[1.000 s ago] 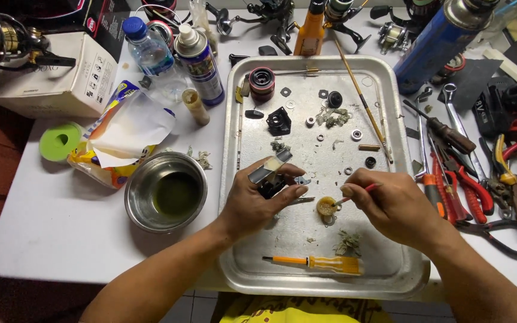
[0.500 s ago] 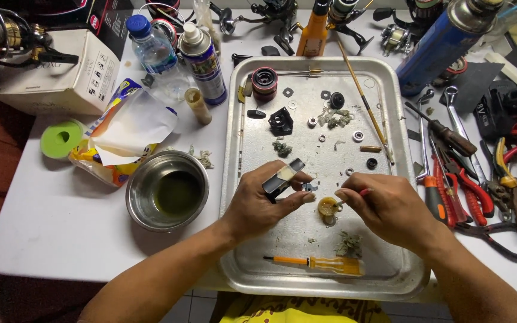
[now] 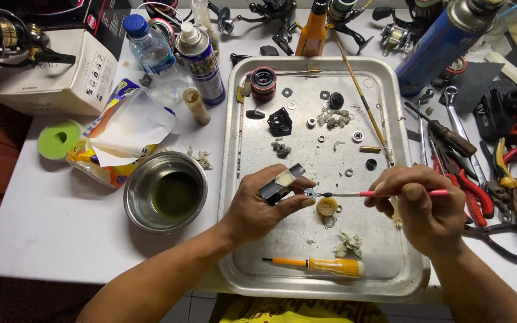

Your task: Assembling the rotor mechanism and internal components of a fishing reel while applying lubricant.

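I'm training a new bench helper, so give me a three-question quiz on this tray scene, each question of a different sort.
1. True or false: the left hand holds a small dark part over the metal tray.
2. Which tool is in the right hand? A) red-handled pliers B) a thin pink-handled brush C) a wrench
3. Fill in: the yellow-handled screwdriver lies in the tray, near its ____ edge.

Key: 1 true; 2 B; 3 front (nearest the person).
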